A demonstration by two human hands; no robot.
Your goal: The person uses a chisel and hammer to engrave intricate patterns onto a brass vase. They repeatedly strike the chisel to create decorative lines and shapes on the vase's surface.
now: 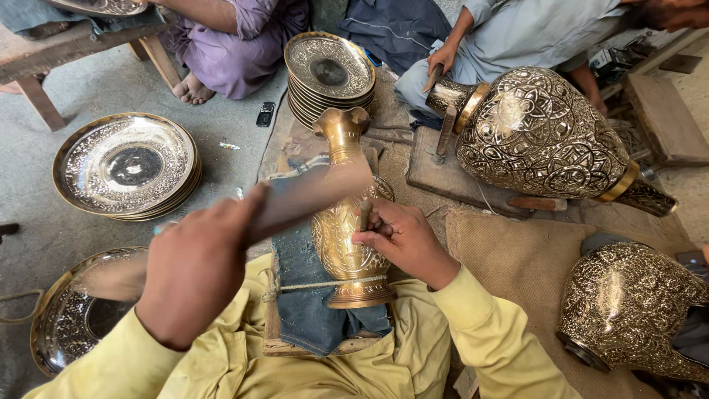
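We are gripping a blurred hammer (295,199) in our left hand (193,270) while our right hand (399,240) is pinching a chisel (364,214) squarely against the brass vase (343,222).

Your left hand (193,270) is raised in front of you, fingers closed in a fist, forearm in a yellow sleeve. Your right hand (399,238) is lower, its fingers (367,236) curled and pinched together, wrist bent inward.
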